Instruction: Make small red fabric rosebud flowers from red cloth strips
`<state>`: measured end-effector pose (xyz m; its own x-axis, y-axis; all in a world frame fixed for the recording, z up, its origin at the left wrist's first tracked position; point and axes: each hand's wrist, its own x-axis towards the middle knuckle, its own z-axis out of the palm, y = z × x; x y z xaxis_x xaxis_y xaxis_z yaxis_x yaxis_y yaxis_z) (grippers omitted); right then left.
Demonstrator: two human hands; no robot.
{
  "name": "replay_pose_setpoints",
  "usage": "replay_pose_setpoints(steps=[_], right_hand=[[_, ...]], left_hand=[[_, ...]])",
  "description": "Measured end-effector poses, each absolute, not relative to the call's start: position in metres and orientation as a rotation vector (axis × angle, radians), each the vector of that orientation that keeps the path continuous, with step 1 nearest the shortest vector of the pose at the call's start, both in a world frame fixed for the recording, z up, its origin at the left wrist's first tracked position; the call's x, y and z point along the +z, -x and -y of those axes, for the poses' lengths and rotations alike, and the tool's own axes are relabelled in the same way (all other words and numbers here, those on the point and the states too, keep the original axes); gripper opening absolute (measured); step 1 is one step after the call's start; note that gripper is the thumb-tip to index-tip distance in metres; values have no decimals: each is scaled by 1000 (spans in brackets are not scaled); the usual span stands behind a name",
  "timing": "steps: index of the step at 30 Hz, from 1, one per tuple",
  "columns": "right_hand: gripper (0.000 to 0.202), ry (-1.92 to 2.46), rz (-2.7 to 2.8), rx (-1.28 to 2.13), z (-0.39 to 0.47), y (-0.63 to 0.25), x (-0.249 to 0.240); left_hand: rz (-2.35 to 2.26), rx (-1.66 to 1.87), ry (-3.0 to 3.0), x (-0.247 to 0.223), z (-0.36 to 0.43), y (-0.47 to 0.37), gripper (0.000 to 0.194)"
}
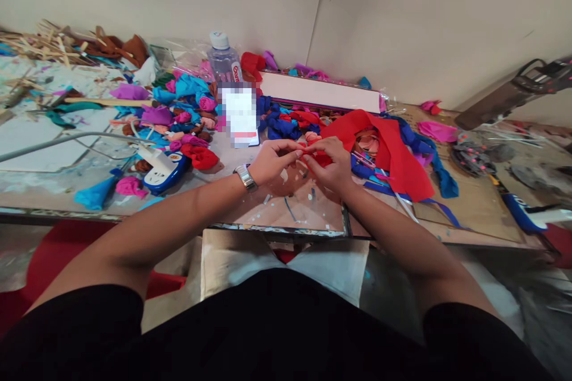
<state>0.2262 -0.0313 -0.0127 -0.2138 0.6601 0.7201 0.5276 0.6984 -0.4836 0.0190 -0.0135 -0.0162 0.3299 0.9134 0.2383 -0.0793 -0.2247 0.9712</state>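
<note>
Both hands meet above the near part of the table, pinching a small piece of red crepe paper [320, 158]. My left hand [273, 162], below a metal wristwatch [245, 177], closes its thumb and forefinger at the left end of the piece. From the right, my right hand [331, 165] holds it between thumb and bent fingers, which partly hide it. A wide red crepe strip [402, 158] lies just beyond my right hand; whether it joins the held piece I cannot tell. Blue strips [409, 134] and a peach roll [367, 141] lie around it.
A phone [241, 113] leans before a plastic bottle [224, 62]. Left are a blue power strip [166, 171] with a plugged-in cable, crumpled coloured paper [190, 88], pliers [67, 116] and wooden sticks [44, 44]. A dark bottle [496, 95] lies tilted at the right.
</note>
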Motion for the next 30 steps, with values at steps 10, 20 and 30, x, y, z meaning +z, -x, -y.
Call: replay_pose_setpoints(steps=[10,20,30], right_hand=[[12,866,1819,141,33,-226,-14],[18,971,1814,153,33,-226,-14],[9,949,1852,89,33,-227,-14]], left_hand=[[-761,1132,-1545,-17,15,-18,44],[-783,1152,-1578,-18,13,-18,44],[-736,1095,-1580,-22,13,-17,43]])
